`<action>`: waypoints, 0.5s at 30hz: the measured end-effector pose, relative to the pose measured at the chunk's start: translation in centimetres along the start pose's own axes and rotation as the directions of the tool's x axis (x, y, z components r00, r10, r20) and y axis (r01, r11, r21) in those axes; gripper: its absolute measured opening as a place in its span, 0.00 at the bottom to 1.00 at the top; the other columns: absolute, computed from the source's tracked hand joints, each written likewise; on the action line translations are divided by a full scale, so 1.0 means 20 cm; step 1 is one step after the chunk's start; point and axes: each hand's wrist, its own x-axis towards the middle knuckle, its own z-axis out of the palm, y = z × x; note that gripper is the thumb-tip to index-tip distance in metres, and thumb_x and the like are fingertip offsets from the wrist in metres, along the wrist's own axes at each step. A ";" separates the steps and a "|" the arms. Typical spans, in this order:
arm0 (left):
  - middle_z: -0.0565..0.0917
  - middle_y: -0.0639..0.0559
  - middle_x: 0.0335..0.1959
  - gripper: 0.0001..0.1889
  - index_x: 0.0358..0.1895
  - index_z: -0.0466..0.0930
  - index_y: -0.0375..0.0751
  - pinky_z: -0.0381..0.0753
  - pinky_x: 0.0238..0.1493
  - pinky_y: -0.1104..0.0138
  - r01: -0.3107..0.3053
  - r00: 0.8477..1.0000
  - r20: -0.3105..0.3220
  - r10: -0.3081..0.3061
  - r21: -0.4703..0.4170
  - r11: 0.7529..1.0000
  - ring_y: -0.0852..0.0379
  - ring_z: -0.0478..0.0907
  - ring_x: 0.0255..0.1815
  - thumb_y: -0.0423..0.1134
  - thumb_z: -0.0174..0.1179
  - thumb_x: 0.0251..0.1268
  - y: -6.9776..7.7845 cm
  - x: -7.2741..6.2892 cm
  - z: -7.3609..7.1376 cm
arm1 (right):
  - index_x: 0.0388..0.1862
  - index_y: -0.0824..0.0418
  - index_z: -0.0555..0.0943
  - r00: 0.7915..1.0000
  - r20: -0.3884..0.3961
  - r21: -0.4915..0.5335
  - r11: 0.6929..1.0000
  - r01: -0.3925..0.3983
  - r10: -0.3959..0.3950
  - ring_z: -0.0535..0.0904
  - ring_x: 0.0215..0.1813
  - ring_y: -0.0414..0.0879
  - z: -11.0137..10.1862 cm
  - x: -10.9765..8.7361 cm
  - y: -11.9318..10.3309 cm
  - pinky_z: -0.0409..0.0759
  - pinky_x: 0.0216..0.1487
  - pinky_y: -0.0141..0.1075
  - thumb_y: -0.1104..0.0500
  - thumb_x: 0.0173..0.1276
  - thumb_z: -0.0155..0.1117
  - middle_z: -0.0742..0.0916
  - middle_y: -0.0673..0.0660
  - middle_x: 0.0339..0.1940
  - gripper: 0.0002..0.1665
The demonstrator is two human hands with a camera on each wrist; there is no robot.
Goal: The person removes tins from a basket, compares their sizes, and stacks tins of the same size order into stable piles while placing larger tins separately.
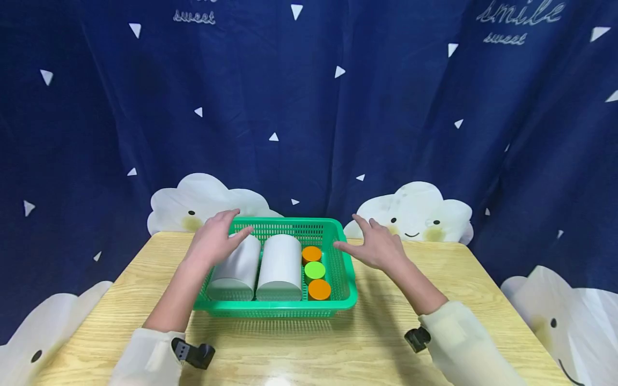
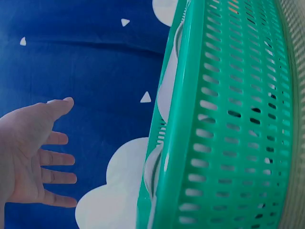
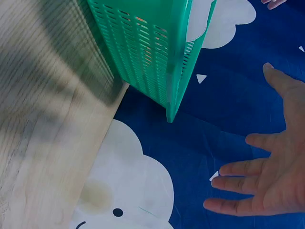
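Observation:
A green plastic basket with slotted walls stands on the wooden table. Two white cylinders lie side by side in its left and middle part. Along its right side sit an orange round lid, a lime-green lid and a second orange lid; what is under them is mostly hidden. My left hand hovers over the basket's left side with fingers spread, holding nothing. Near the right rim is my right hand, fingers extended and apart. Both wrist views show each hand apart from the basket.
The wooden table extends in front of the basket and to both sides. Behind the table hangs a dark blue curtain printed with white triangles and smiling clouds. Each wrist bears a small black camera.

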 end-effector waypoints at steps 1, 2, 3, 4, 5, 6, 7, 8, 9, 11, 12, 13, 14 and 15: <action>0.67 0.35 0.66 0.35 0.69 0.60 0.36 0.64 0.63 0.43 -0.010 1.000 -0.001 0.010 -0.016 1.000 0.34 0.62 0.66 0.58 0.49 0.67 -0.01 0.00 0.00 | 0.73 0.49 0.57 1.000 -0.004 0.011 1.000 0.009 -0.009 0.69 0.64 0.64 0.00 0.00 0.00 0.68 0.54 0.64 0.23 0.54 0.52 0.68 0.67 0.69 0.54; 0.67 0.35 0.66 0.35 0.69 0.60 0.36 0.63 0.64 0.43 -0.018 1.000 0.001 0.018 -0.033 0.999 0.35 0.62 0.67 0.57 0.49 0.67 -0.02 -0.01 0.00 | 0.73 0.49 0.58 1.000 -0.008 0.022 1.000 0.019 -0.019 0.70 0.63 0.64 0.01 0.00 0.00 0.69 0.54 0.63 0.23 0.54 0.52 0.69 0.66 0.68 0.53; 0.67 0.35 0.66 0.34 0.68 0.61 0.36 0.62 0.64 0.44 -0.026 1.000 0.001 0.026 -0.049 0.998 0.35 0.62 0.67 0.56 0.50 0.67 -0.04 -0.01 0.00 | 0.73 0.50 0.59 0.999 -0.012 0.035 0.999 0.030 -0.030 0.70 0.63 0.63 0.01 0.00 0.00 0.70 0.53 0.62 0.23 0.54 0.52 0.70 0.66 0.68 0.53; 0.67 0.35 0.66 0.34 0.68 0.61 0.35 0.62 0.65 0.44 -0.035 0.999 0.000 0.035 -0.062 0.997 0.35 0.62 0.67 0.55 0.50 0.67 -0.05 -0.02 0.00 | 0.72 0.51 0.59 0.999 -0.014 0.049 0.998 0.043 -0.043 0.71 0.63 0.62 0.01 0.00 0.00 0.72 0.53 0.61 0.24 0.54 0.53 0.71 0.65 0.67 0.53; 0.67 0.35 0.66 0.34 0.68 0.61 0.36 0.62 0.65 0.45 -0.040 0.999 -0.001 0.040 -0.075 0.996 0.36 0.62 0.67 0.55 0.50 0.67 -0.06 -0.02 0.00 | 0.72 0.52 0.60 0.998 -0.017 0.063 0.996 0.056 -0.055 0.71 0.63 0.62 0.01 -0.01 0.00 0.72 0.53 0.59 0.24 0.55 0.53 0.72 0.64 0.67 0.53; 0.67 0.34 0.66 0.33 0.68 0.62 0.35 0.61 0.65 0.45 -0.045 0.999 -0.007 0.045 -0.085 0.995 0.36 0.62 0.67 0.55 0.50 0.67 -0.08 -0.03 0.01 | 0.72 0.52 0.61 0.997 -0.020 0.078 0.995 0.070 -0.069 0.71 0.63 0.61 0.02 -0.01 0.00 0.73 0.53 0.58 0.25 0.55 0.54 0.72 0.64 0.67 0.52; 0.67 0.34 0.66 0.33 0.68 0.62 0.35 0.61 0.66 0.45 -0.044 0.999 -0.010 0.044 -0.095 0.994 0.36 0.62 0.68 0.54 0.51 0.67 -0.09 -0.04 0.01 | 0.71 0.54 0.63 0.996 -0.023 0.088 0.992 0.087 -0.085 0.72 0.63 0.61 0.02 -0.02 0.00 0.74 0.52 0.57 0.26 0.55 0.55 0.73 0.64 0.66 0.52; 0.68 0.34 0.65 0.33 0.67 0.62 0.35 0.61 0.66 0.45 -0.041 0.999 -0.015 0.040 -0.103 0.994 0.36 0.61 0.68 0.54 0.51 0.67 -0.11 -0.05 0.01 | 0.70 0.54 0.64 0.995 -0.023 0.098 0.990 0.097 -0.096 0.72 0.63 0.60 0.02 -0.02 -0.01 0.74 0.52 0.56 0.26 0.55 0.56 0.74 0.63 0.66 0.51; 0.68 0.34 0.65 0.32 0.67 0.63 0.34 0.61 0.66 0.45 -0.037 0.999 -0.019 0.035 -0.108 0.993 0.36 0.61 0.68 0.54 0.51 0.68 -0.13 -0.06 0.01 | 0.70 0.55 0.65 0.994 -0.020 0.108 0.988 0.107 -0.105 0.72 0.62 0.60 0.03 -0.03 -0.01 0.75 0.53 0.55 0.27 0.54 0.58 0.74 0.63 0.65 0.51; 0.68 0.33 0.65 0.32 0.67 0.63 0.34 0.60 0.66 0.45 -0.027 0.999 -0.026 0.024 -0.117 0.993 0.36 0.61 0.67 0.53 0.50 0.68 -0.16 -0.08 0.02 | 0.69 0.55 0.66 0.993 -0.009 0.127 0.985 0.114 -0.114 0.73 0.62 0.60 0.03 -0.04 -0.03 0.75 0.53 0.55 0.29 0.54 0.60 0.75 0.63 0.64 0.49; 0.68 0.32 0.64 0.32 0.66 0.63 0.33 0.60 0.65 0.45 -0.026 0.999 -0.031 0.022 -0.120 0.992 0.35 0.61 0.67 0.53 0.50 0.68 -0.17 -0.09 0.02 | 0.68 0.55 0.67 0.993 -0.002 0.132 0.984 0.115 -0.116 0.73 0.61 0.60 0.04 -0.04 -0.03 0.75 0.53 0.55 0.29 0.54 0.60 0.76 0.63 0.64 0.49; 0.68 0.31 0.64 0.31 0.66 0.63 0.32 0.60 0.65 0.44 -0.024 0.999 -0.034 0.019 -0.125 0.992 0.34 0.61 0.67 0.52 0.50 0.68 -0.18 -0.10 0.03 | 0.68 0.56 0.67 0.993 0.005 0.139 0.984 0.116 -0.118 0.73 0.61 0.59 0.04 -0.05 -0.03 0.75 0.53 0.55 0.30 0.54 0.61 0.76 0.62 0.63 0.48; 0.68 0.31 0.64 0.31 0.66 0.63 0.32 0.60 0.65 0.44 -0.020 0.999 -0.038 0.016 -0.127 0.992 0.34 0.61 0.67 0.52 0.50 0.69 -0.20 -0.11 0.03 | 0.67 0.55 0.68 0.993 0.015 0.149 0.982 0.113 -0.116 0.73 0.62 0.59 0.05 -0.05 -0.04 0.75 0.54 0.55 0.30 0.54 0.62 0.76 0.62 0.63 0.48; 0.68 0.30 0.64 0.31 0.66 0.64 0.32 0.60 0.65 0.43 -0.016 0.999 -0.041 0.010 -0.130 0.991 0.33 0.61 0.66 0.52 0.50 0.69 -0.21 -0.12 0.04 | 0.67 0.56 0.68 0.993 0.023 0.159 0.981 0.113 -0.118 0.73 0.62 0.59 0.06 -0.06 -0.04 0.74 0.54 0.54 0.31 0.54 0.62 0.76 0.62 0.63 0.47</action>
